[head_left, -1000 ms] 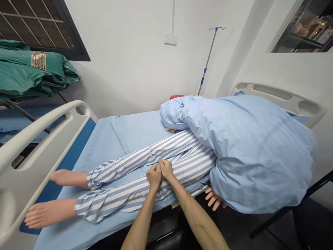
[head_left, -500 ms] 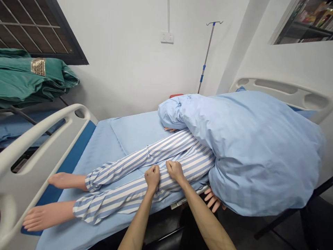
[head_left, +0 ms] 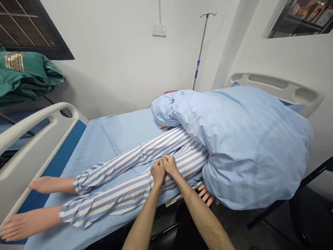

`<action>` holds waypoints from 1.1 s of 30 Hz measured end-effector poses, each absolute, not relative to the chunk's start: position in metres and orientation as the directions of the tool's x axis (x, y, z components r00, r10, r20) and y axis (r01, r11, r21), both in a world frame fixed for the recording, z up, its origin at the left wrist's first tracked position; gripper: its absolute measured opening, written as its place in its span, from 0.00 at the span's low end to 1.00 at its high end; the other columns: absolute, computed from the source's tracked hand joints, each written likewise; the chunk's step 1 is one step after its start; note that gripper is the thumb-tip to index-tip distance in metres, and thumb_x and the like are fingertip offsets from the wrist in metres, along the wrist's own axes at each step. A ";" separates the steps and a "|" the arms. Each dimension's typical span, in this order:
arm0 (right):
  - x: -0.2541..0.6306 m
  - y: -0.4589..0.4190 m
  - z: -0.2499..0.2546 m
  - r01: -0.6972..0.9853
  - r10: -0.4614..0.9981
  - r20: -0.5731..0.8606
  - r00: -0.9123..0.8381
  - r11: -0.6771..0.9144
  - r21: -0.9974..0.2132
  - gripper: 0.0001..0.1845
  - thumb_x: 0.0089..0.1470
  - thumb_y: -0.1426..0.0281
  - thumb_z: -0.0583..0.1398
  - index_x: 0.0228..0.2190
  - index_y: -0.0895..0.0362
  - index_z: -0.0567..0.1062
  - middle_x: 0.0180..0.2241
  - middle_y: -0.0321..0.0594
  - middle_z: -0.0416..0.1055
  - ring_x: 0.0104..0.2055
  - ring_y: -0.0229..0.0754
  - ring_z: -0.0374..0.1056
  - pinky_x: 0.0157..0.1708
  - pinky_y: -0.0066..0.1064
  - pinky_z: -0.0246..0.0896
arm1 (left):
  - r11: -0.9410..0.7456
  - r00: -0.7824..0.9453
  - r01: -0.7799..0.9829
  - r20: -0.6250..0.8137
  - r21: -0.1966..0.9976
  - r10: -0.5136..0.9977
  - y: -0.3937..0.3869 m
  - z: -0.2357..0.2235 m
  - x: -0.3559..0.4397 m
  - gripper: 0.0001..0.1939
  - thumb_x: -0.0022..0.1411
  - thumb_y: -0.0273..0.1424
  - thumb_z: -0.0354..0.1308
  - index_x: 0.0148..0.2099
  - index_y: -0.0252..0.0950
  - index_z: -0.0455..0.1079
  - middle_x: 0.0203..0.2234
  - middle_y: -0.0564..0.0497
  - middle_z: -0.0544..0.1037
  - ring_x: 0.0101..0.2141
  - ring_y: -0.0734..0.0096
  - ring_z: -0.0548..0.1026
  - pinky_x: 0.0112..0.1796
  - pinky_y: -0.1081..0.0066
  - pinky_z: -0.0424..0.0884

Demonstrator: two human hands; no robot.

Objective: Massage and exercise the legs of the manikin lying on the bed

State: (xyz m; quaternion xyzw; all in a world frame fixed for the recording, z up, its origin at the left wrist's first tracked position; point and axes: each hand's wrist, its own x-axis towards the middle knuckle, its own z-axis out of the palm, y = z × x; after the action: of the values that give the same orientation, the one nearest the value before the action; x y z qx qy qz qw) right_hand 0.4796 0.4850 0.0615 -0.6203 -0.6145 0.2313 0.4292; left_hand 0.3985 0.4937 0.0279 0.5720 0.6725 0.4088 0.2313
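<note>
My left hand [head_left: 157, 171] is curled into a fist over the near thigh of a figure that looks like a care mannequin. Beside it and touching it, my right hand [head_left: 169, 165] is also a closed fist. I see nothing in either of them. Both are by the blue-and-white striped trousers [head_left: 122, 187] that cover the legs. The bare feet [head_left: 28, 222] point to the foot end at left. A puffy light blue quilt [head_left: 249, 146] covers the upper body. One mannequin hand [head_left: 206, 195] hangs out below the quilt at the near bed edge.
The bed's footboard [head_left: 44, 139] stands at left and the headboard [head_left: 275, 83] at back right. An IV pole [head_left: 201, 52] rises behind the bed. Green folded cloth [head_left: 28, 76] lies at far left. A black chair [head_left: 312, 211] stands at lower right.
My two fists, apart half a second ago, have come together over the thigh. The camera view has shifted slightly, and the bed appears further left.
</note>
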 end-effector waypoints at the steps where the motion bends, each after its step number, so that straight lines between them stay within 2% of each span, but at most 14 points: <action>1: 0.482 0.485 0.067 0.588 0.959 0.255 0.126 0.135 -0.798 0.31 0.63 0.56 0.43 0.18 0.50 0.73 0.23 0.51 0.74 0.27 0.41 0.69 0.28 0.40 0.43 | 0.004 -0.228 0.584 0.160 0.812 0.960 0.494 0.029 0.398 0.20 0.59 0.33 0.47 0.17 0.36 0.48 0.12 0.56 0.55 0.20 0.77 0.52 0.27 0.71 0.46; 6: 0.505 0.480 0.083 0.737 0.928 0.368 0.066 0.203 -0.644 0.31 0.65 0.58 0.42 0.21 0.51 0.76 0.22 0.48 0.73 0.24 0.35 0.68 0.28 0.37 0.46 | -0.022 -0.224 0.580 0.186 0.814 0.957 0.493 0.034 0.399 0.19 0.57 0.31 0.48 0.17 0.36 0.47 0.12 0.56 0.54 0.20 0.77 0.54 0.27 0.71 0.47; 12: 0.513 0.476 0.044 0.842 0.910 0.413 0.027 0.202 -0.500 0.26 0.65 0.62 0.45 0.23 0.53 0.75 0.21 0.47 0.72 0.24 0.35 0.67 0.27 0.35 0.44 | -0.037 -0.197 0.567 0.180 0.823 0.964 0.493 0.035 0.399 0.19 0.55 0.33 0.49 0.16 0.37 0.48 0.12 0.57 0.53 0.20 0.77 0.52 0.26 0.71 0.49; 16: 0.509 0.479 0.031 0.818 0.894 0.437 0.101 0.176 -0.548 0.26 0.65 0.63 0.44 0.22 0.56 0.72 0.20 0.43 0.70 0.22 0.35 0.62 0.27 0.32 0.42 | -0.034 -0.200 0.434 0.133 0.900 0.971 0.496 0.045 0.405 0.20 0.56 0.36 0.48 0.17 0.38 0.46 0.13 0.57 0.51 0.20 0.77 0.52 0.26 0.72 0.50; 20: 0.511 0.481 0.031 0.754 0.887 0.434 0.156 0.176 -0.632 0.26 0.65 0.63 0.44 0.21 0.58 0.69 0.19 0.41 0.68 0.22 0.35 0.60 0.27 0.31 0.42 | -0.091 -0.182 0.295 0.150 0.951 0.972 0.498 0.051 0.420 0.21 0.57 0.40 0.47 0.18 0.38 0.45 0.14 0.57 0.50 0.20 0.77 0.52 0.24 0.72 0.51; 22: 0.513 0.480 0.032 0.728 0.883 0.435 0.177 0.181 -0.662 0.27 0.65 0.62 0.43 0.21 0.57 0.70 0.20 0.43 0.69 0.23 0.37 0.62 0.27 0.32 0.43 | -0.110 -0.158 0.315 0.166 0.943 0.973 0.497 0.047 0.427 0.21 0.58 0.41 0.47 0.18 0.38 0.47 0.14 0.57 0.52 0.20 0.77 0.53 0.24 0.72 0.51; 25: 0.516 0.479 0.037 0.713 0.879 0.443 0.176 0.197 -0.673 0.29 0.65 0.60 0.43 0.21 0.53 0.73 0.20 0.47 0.70 0.24 0.37 0.65 0.27 0.35 0.45 | -0.122 -0.133 0.435 0.198 0.892 0.971 0.494 0.035 0.431 0.21 0.59 0.40 0.45 0.18 0.38 0.50 0.13 0.56 0.56 0.20 0.76 0.54 0.25 0.72 0.51; 33: 0.529 0.480 0.079 0.793 0.886 0.458 0.070 0.229 -0.565 0.29 0.66 0.59 0.43 0.23 0.49 0.75 0.21 0.47 0.72 0.24 0.36 0.68 0.27 0.36 0.46 | -0.119 -0.073 0.521 0.183 0.845 0.980 0.494 0.032 0.429 0.19 0.59 0.36 0.45 0.17 0.37 0.51 0.13 0.55 0.57 0.20 0.76 0.56 0.26 0.71 0.51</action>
State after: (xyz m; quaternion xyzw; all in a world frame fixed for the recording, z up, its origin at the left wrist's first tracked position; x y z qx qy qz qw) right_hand 0.5293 0.4804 0.0793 -0.6178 -0.6794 0.0600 0.3913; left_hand 0.4295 0.4944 0.0320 0.6223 0.6033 0.4152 0.2765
